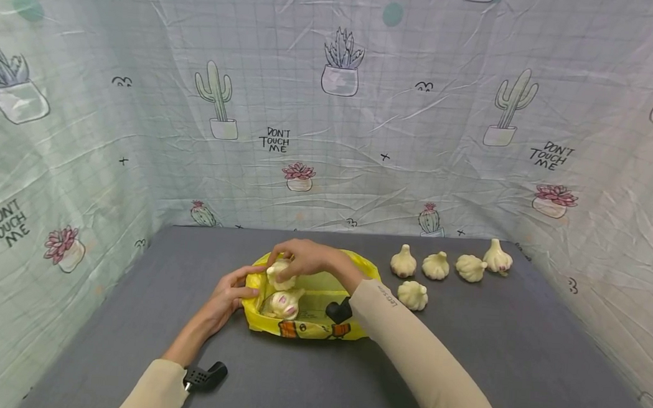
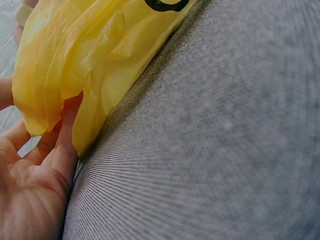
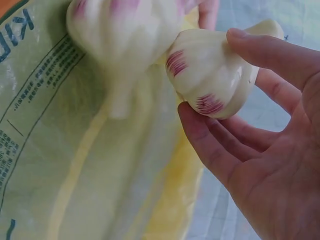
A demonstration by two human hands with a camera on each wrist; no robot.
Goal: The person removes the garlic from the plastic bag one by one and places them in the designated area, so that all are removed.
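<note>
The held garlic [image 1: 281, 275] is in the grasp of the right hand [image 1: 306, 257], at the left end of the bag [image 1: 367, 266], within the line of its rim. The thumb lies along one side of the bulb and the fingertips press the opposite side, with the palm well behind it, so the bulb sits out at the finger ends. The right wrist view shows purple streaks on its skin and its stem pointing up to the right, just past the thumb. Right beside it, nearer the person, lies the loose garlic [image 1: 285, 304], also inside the bag; whether the two bulbs touch is hard to tell.

The bag is yellow, with orange and black print on its near side and lettering on the inside. Its left end is gripped by the left hand [image 1: 230, 295], whose fingers are tucked into the folds of the plastic. That hand is just beside the held garlic, on the other side of the bag's wall.

To the right of the bag, five more bulbs stand or lie on the dark table [image 1: 508, 352]: four in a rough row [image 1: 436, 266] towards the back, and one [image 1: 412, 295] nearer, close to the right sleeve [image 1: 408, 340]. Behind hangs a cloth [image 1: 387, 126] printed with potted plants.
</note>
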